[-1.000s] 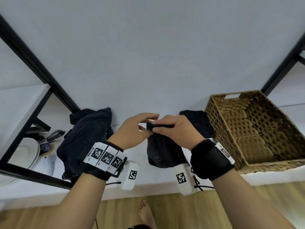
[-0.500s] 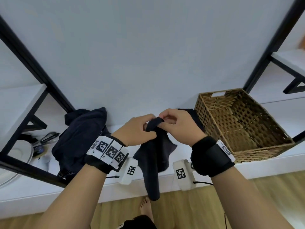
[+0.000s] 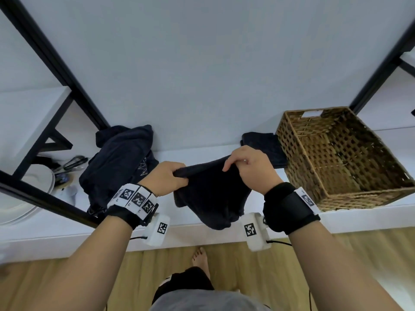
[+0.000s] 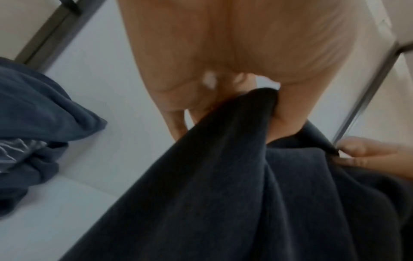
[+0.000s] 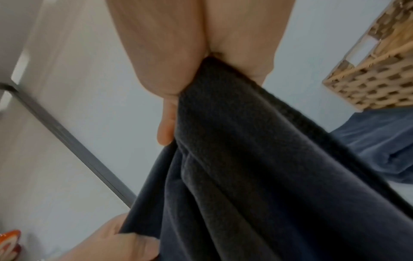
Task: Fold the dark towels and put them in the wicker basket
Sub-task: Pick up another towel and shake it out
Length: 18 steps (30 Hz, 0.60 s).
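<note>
We hold one dark towel (image 3: 213,194) above the near edge of the tabletop (image 3: 202,153), our left hand (image 3: 165,177) and right hand (image 3: 249,167) each pinching its top edge; the wicker basket (image 3: 341,158) stands right, a folded towel (image 3: 262,147) just beside it

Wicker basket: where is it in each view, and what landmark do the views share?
Head: wicker basket right of centre, on the white shelf, empty.
Left wrist: not in it.
Right wrist: a corner at the upper right edge.
Shared landmark: the held dark towel, gripped by both hands.
</note>
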Each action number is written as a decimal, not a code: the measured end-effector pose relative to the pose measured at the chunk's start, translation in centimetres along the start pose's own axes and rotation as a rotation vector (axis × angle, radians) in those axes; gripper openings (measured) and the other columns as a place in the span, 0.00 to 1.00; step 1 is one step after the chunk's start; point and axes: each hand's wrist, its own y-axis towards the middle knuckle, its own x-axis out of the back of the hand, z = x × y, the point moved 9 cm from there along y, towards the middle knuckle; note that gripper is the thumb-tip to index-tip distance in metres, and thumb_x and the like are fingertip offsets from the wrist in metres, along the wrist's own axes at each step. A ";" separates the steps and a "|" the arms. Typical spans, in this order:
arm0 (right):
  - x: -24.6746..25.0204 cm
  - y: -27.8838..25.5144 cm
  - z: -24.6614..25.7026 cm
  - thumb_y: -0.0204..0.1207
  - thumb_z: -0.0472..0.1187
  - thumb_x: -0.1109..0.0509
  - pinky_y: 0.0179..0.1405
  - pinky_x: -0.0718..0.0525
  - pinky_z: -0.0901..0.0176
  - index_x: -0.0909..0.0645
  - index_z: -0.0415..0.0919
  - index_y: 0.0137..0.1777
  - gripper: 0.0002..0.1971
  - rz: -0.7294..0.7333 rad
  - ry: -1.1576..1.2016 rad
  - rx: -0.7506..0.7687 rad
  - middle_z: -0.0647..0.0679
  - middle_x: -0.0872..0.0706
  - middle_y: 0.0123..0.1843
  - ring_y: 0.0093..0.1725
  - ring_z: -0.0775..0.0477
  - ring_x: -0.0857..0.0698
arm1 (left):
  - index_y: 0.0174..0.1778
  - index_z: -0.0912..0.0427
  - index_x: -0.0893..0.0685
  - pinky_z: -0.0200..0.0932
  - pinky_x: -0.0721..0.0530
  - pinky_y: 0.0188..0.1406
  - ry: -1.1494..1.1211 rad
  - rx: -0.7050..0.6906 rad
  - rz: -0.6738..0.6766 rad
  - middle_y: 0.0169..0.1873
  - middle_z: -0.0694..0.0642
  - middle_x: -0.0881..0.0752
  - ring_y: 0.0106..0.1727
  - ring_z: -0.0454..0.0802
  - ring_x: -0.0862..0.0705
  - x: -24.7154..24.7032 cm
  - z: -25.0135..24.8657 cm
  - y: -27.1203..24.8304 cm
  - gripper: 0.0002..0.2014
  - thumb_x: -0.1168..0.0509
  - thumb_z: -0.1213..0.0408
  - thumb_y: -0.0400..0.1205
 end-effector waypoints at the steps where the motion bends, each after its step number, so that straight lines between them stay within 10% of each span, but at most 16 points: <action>1: 0.1 0.0 -0.6 0.74 0.21 0.43 0.48 0.31 0.83 0.11 0.50 0.32 0.26 -0.019 -0.057 -0.014 0.58 0.18 0.47 0.48 0.64 0.20 | 0.33 0.59 0.19 0.40 0.26 0.36 0.070 0.029 -0.011 0.26 0.45 0.21 0.30 0.42 0.23 -0.1 1.0 0.1 0.09 0.26 0.62 0.75; 9: -0.4 -0.6 -7.1 0.73 0.22 0.43 0.49 0.34 0.79 0.08 0.43 0.46 0.24 -0.037 -0.294 -0.240 0.47 0.13 0.55 0.57 0.48 0.18 | 0.34 0.53 0.16 0.48 0.19 0.48 0.394 0.229 -0.076 0.36 0.52 0.15 0.46 0.53 0.16 4.3 6.3 1.6 0.10 0.24 0.54 0.75; 18: -5.1 -1.9 -14.9 0.77 0.24 0.47 0.66 0.26 0.67 0.12 0.48 0.62 0.28 0.204 -0.195 -0.519 0.43 0.16 0.69 0.67 0.43 0.19 | 0.42 0.48 0.15 0.55 0.34 0.58 0.777 0.245 -0.299 0.41 0.52 0.14 0.56 0.60 0.20 10.2 5.7 7.6 0.04 0.34 0.62 0.78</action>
